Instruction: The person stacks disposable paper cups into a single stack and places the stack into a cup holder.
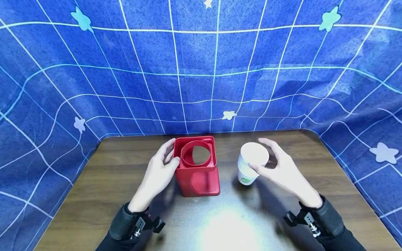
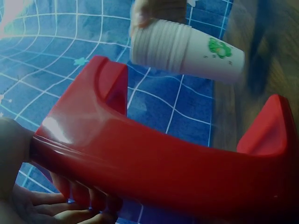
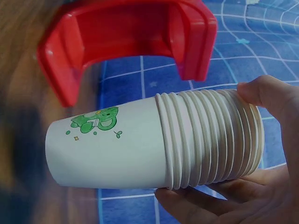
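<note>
**Q:** Red plastic at the centre, is that the landmark?

**A:** Yes. A red cup holder [image 1: 198,167] stands on the wooden table [image 1: 103,174], its round opening facing up. Left of the holder, the left hand [image 1: 160,170] presses against its side wall, fingers fairly straight, thumb at the near top corner, steadying it rather than gripping.

**Q:** And right of the holder?

**A:** The right hand [image 1: 282,170] grips a nested stack of white paper cups [image 1: 251,164], thumb and fingers curled round the rims. The stack sits just beside the holder, apart from it, about level with its top.

**Q:** What would handling this well take?

**A:** Probably bracing the holder firmly, and squeezing the rims only lightly so the cups stay nested and aren't crushed.
</note>
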A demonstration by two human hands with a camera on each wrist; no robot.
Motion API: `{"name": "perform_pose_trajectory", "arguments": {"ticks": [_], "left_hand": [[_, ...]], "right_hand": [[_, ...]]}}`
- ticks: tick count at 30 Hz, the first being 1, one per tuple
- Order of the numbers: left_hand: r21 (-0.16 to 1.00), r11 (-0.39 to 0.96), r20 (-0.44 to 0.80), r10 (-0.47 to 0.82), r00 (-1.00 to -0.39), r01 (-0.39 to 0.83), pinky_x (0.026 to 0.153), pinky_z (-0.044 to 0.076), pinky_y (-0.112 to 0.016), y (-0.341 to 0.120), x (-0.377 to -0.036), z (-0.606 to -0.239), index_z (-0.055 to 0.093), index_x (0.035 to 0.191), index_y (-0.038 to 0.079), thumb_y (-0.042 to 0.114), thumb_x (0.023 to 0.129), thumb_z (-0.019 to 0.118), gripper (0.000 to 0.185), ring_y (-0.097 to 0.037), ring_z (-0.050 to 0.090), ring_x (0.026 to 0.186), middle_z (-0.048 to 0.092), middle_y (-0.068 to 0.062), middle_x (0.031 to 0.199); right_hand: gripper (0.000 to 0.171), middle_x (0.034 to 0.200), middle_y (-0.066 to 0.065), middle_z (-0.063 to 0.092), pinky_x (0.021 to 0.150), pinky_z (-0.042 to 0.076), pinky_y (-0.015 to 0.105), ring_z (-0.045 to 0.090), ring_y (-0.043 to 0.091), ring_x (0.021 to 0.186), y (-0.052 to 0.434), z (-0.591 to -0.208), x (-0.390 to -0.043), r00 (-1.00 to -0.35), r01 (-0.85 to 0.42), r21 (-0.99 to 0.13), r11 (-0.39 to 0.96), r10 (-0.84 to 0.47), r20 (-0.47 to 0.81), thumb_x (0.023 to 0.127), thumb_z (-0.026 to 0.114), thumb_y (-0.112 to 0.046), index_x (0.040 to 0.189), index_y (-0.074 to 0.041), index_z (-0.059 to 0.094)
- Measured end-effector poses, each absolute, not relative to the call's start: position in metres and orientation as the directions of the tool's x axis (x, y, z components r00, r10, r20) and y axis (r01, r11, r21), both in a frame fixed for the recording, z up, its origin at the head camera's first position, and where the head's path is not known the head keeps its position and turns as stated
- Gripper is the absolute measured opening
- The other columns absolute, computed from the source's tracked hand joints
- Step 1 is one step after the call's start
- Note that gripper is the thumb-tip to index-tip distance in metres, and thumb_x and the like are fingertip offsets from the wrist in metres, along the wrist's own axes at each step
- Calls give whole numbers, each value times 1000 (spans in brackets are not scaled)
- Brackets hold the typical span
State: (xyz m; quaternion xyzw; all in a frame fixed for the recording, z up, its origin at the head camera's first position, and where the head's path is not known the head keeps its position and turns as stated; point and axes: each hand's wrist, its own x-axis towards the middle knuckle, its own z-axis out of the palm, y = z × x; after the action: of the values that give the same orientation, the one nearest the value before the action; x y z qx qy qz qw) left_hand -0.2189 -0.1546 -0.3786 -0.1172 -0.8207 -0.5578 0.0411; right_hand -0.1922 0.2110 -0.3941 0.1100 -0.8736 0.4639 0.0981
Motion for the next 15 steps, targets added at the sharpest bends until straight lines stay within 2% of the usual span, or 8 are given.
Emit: {"name": "perform_pose_trajectory", "arguments": {"ticks": [6,15], "left_hand": [[898,346,233,154,-960,274,109,45,-33,-154,-218,-384,46,153,9,2,99,55,55,-28,57,136,53,-16,152],[863,389,274,175,-946,322,108,46,-36,-156,-216,-388,43,155,10,5,102,56,55,-28,57,136,53,-16,153]], "right_hand": [[61,129,4,66,83,58,20,66,1,103,209,-374,-197,-939,-330,-754,569,-111,327,90,81,-25,143,-19,54],[63,129,6,66,83,58,19,66,4,106,201,-337,-202,-911,-403,-727,557,-169,376,90,81,-23,146,-16,52]]}}
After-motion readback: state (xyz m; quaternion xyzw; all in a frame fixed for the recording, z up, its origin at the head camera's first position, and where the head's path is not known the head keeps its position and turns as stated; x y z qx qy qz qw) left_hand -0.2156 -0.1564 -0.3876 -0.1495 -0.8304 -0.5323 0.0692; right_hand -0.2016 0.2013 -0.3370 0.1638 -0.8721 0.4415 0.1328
